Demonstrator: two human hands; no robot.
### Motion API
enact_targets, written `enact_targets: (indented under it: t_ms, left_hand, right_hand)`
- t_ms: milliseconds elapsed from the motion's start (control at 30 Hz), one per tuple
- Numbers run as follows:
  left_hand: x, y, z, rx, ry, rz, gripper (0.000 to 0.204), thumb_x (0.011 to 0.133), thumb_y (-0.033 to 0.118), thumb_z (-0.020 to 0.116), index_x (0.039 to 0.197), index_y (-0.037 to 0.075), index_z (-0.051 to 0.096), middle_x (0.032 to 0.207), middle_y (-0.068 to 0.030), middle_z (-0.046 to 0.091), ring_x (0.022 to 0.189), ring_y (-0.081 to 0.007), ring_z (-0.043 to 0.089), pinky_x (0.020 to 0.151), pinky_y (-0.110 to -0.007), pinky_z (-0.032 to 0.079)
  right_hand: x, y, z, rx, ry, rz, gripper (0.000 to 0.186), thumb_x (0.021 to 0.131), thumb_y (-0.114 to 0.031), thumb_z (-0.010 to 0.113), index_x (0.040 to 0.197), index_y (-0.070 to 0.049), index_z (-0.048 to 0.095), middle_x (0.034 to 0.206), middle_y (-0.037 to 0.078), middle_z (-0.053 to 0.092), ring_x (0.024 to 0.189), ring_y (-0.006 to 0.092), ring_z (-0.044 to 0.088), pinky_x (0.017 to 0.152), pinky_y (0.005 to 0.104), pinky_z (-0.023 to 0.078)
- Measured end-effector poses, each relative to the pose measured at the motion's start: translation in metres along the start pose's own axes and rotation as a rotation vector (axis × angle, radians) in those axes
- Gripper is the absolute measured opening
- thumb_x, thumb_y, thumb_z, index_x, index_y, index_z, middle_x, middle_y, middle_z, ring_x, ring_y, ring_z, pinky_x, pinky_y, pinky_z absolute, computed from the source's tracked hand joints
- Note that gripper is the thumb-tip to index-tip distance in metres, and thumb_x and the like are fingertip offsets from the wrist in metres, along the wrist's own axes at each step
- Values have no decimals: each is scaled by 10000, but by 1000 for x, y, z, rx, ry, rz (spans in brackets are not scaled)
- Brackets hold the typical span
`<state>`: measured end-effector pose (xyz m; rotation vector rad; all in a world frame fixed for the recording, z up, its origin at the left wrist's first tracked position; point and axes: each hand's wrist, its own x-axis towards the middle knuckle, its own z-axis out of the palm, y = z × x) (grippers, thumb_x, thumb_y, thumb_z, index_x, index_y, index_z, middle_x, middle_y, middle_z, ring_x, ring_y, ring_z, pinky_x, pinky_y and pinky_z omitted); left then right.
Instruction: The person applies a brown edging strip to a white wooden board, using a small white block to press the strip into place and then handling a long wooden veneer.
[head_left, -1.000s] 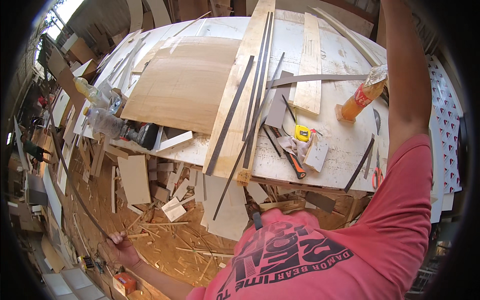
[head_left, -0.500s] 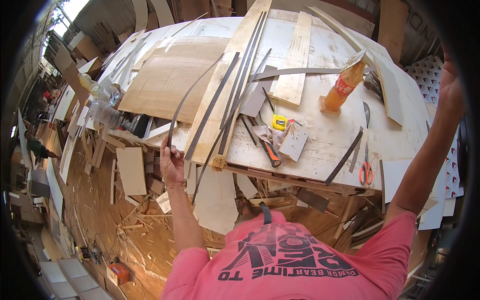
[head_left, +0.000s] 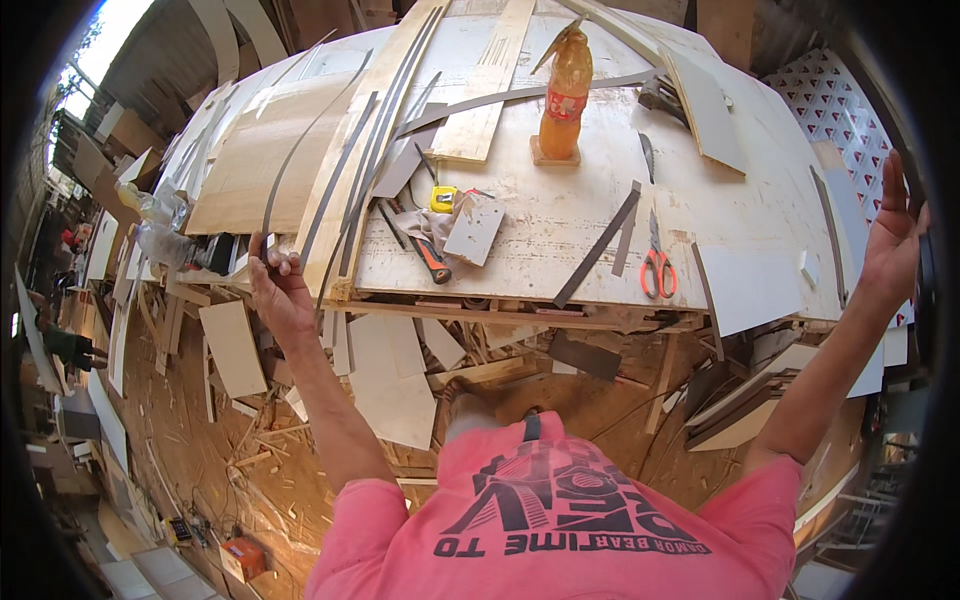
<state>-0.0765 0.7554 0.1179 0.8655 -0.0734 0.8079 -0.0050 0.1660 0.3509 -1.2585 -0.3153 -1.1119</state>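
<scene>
My left hand (head_left: 282, 290), at the near left edge of the white worktable (head_left: 520, 230), is closed on a thin dark edging strip (head_left: 284, 168). The strip bows up and away over a brown board (head_left: 230, 190). My right hand (head_left: 895, 235) is raised at the far right rim, fingers stretched out, with nothing visible in it. More dark strips (head_left: 340, 175) lie lengthwise on a long pale plank (head_left: 325, 190). Toward the middle are a yellow tape measure (head_left: 443, 199), an orange-and-black handled tool (head_left: 432, 260) and a small white block (head_left: 474, 230).
A bottle of orange-yellow contents (head_left: 566, 100) stands on a small wooden base. Scissors with orange handles (head_left: 658, 272) and short dark strips (head_left: 598, 245) lie nearer me. White panels (head_left: 745, 288) rest at the right edge. Offcuts litter the floor (head_left: 300, 500); another person's hand (head_left: 97, 357) shows far left.
My view has shifted to the right, so the table's things appear farther left. The left hand keeps hold of the strip. My right hand now shows more fully, with its fingers extended.
</scene>
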Motion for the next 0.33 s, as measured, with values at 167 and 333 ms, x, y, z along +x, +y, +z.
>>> enact_targets:
  t_ms: [167,333]
  left_hand:
    - [-21,-74,26,73,22,-163,436,966,300,523,1265,-17,492,767,-1,492,688,-70,469,757,-256,473]
    - [-37,-188,12,313,-209,-438,478,975,377,477,1240,-19,510,832,-4,537,749,-74,534,781,-247,511]
  right_hand:
    - [-17,-14,-56,36,192,27,315,981,-192,420,1159,66,448,1231,384,465,1184,437,494,1091,467,358]
    - [-27,-38,-132,26,265,-46,362,972,-196,453,1184,98,441,1344,288,397,1194,440,474,1069,500,383]
